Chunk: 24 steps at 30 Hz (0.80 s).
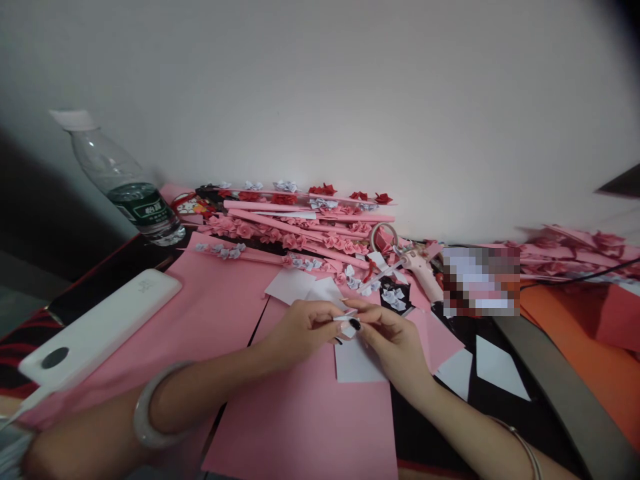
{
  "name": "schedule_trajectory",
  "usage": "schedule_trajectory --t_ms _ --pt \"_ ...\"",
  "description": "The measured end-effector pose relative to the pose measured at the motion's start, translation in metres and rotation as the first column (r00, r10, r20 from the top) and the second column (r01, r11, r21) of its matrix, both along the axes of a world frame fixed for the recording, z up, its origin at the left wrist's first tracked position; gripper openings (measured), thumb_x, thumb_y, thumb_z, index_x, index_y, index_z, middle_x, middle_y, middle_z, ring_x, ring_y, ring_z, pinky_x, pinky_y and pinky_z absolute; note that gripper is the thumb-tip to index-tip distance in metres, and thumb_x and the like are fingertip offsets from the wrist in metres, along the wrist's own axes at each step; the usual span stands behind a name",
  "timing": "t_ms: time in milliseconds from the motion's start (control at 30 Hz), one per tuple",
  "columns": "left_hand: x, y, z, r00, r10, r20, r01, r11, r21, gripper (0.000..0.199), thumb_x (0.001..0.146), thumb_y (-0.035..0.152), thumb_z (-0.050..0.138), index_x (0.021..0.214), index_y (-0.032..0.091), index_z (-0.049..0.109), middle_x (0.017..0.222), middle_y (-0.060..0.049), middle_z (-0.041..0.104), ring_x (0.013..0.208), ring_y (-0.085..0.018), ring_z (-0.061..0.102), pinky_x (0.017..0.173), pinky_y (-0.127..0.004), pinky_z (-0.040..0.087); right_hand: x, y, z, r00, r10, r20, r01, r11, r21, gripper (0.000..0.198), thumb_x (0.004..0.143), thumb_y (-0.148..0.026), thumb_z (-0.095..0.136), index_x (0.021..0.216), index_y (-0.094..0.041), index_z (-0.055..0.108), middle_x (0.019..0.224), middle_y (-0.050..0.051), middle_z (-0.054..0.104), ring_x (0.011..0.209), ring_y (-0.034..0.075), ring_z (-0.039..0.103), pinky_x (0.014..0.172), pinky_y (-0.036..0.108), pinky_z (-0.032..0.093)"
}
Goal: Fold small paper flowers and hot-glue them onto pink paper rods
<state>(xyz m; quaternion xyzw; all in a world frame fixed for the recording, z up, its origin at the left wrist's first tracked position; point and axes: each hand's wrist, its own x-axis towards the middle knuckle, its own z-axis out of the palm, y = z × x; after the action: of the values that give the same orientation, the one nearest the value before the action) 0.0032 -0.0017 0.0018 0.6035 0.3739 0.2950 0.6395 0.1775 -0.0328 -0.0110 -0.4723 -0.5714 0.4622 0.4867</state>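
Between the fingertips of both hands is a small piece of folded white paper (345, 327), partly covered by the fingers. My left hand (305, 333) pinches it from the left, and my right hand (393, 337) from the right. Under the hands, a white paper square (357, 367) rests on a large pink sheet (310, 427). Just behind them lie more white squares (290, 285). To the right of my right hand are a pink paper square (443, 340) and loose white squares (500, 367).
Pink paper sticks with folded flowers (280, 233) are heaped along the wall. A glue gun (420, 273) and a tape roll (384, 239) lie at their right end. On the left are a water bottle (130, 187) and a white power bank (105, 327). Orange paper (575, 340) lies far right.
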Motion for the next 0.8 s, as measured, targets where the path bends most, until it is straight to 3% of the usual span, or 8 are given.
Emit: schedule_trajectory --t_ms 200,400,533,800 --pt "-0.001 0.0 -0.002 1.0 -0.02 0.022 0.021 1.0 -0.02 0.022 0.083 0.032 0.056 0.086 0.014 0.067 0.08 -0.003 0.068 0.082 -0.018 0.068 0.073 -0.026 0.054 0.005 0.0 -0.002 0.978 -0.036 0.206 -0.019 0.966 0.258 0.019 0.083 -0.012 0.055 0.088 -0.025 0.067 0.104 0.005 0.069 0.103 0.019 0.061 0.087 0.036 0.048" --pt "-0.003 0.003 -0.002 0.997 0.029 0.074 -0.021 0.994 -0.103 0.024 0.084 0.035 0.056 0.082 0.014 0.068 0.078 -0.002 0.068 0.074 -0.014 0.067 0.07 -0.024 0.055 0.012 0.006 0.002 0.874 -0.077 0.48 -0.218 0.82 0.529 0.033 0.081 -0.003 0.052 0.104 -0.023 0.064 0.117 0.009 0.063 0.105 0.02 0.058 0.087 0.038 0.047" --pt "-0.004 0.005 -0.004 0.989 0.054 0.138 -0.032 0.987 -0.157 0.021 0.083 0.035 0.058 0.083 0.016 0.067 0.076 0.0 0.066 0.073 -0.012 0.067 0.069 -0.023 0.054 0.013 0.008 0.006 0.833 -0.042 0.552 -0.323 0.773 0.546 0.042 0.079 -0.002 0.051 0.116 -0.022 0.058 0.118 0.01 0.063 0.11 0.022 0.056 0.091 0.041 0.046" --pt "-0.002 0.006 -0.006 0.988 0.04 0.151 -0.012 0.983 -0.183 0.02 0.078 0.035 0.064 0.082 0.015 0.065 0.076 0.0 0.066 0.074 -0.013 0.066 0.069 -0.025 0.053 0.014 0.008 0.007 0.809 -0.038 0.587 -0.352 0.768 0.535 0.047 0.079 -0.005 0.049 0.121 -0.025 0.054 0.123 0.009 0.06 0.113 0.024 0.054 0.091 0.045 0.046"
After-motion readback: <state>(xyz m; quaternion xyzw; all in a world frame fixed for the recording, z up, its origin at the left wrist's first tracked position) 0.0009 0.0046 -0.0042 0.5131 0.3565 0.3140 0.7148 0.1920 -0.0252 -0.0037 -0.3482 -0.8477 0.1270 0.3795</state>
